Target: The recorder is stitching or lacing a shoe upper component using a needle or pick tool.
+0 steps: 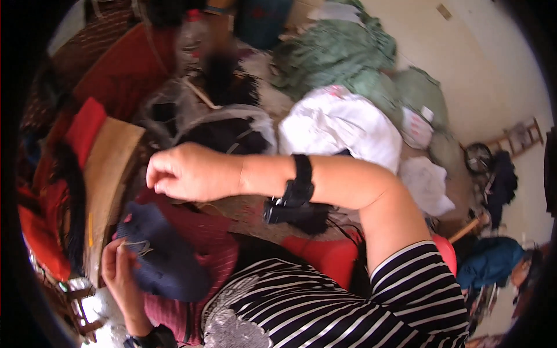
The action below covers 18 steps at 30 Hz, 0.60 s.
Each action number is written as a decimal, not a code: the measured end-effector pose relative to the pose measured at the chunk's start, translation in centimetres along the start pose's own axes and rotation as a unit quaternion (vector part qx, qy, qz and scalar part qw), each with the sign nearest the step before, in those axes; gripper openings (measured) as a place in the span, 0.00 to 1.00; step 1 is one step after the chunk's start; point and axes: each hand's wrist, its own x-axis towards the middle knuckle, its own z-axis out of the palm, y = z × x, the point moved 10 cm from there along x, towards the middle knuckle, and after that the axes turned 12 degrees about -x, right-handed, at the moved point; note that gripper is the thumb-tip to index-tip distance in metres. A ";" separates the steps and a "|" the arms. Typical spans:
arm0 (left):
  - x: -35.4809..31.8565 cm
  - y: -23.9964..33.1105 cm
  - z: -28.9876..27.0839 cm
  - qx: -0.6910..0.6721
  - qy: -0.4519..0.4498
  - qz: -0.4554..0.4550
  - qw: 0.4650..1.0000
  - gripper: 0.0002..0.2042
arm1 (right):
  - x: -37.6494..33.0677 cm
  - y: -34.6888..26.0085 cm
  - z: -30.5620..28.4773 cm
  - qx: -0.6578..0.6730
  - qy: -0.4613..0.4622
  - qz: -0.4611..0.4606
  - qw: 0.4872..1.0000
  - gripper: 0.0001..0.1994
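Observation:
My left hand [120, 268] is at the lower left, its fingers closed at the edge of a navy knitted piece [168, 255]. A small red tag shows on the piece's upper edge. A loose pale thread [141, 248] lies in loops on the cloth, close to those fingertips. Beneath it, a maroon cloth [214, 243] covers my lap. My right arm reaches across from the right, and my right hand [188, 172] is raised above and beyond the navy piece. Its fingers are curled together; anything pinched in them is too small to see.
A wooden board [110, 168] stands at the left beside red fabric [87, 130]. Farther off are a clear bag with dark pieces [232, 133], a white sack [339, 124], green sacks [336, 55] and a plastic bottle [193, 35]. Another person [493, 261] is at the right.

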 end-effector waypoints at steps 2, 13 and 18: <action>-0.5 -1.0 -1.4 -0.013 0.000 0.005 1.000 0.09 | -3.0 1.2 -4.0 -0.032 -0.004 0.048 0.998 0.08; -0.9 -3.8 -1.7 -0.033 -0.027 -0.011 0.999 0.11 | -29.7 13.2 -6.1 -0.230 -0.368 0.322 0.842 0.10; -2.2 -4.0 -3.1 -0.051 0.005 -0.019 0.999 0.11 | -41.7 16.4 -2.5 -0.252 -0.451 0.440 0.735 0.13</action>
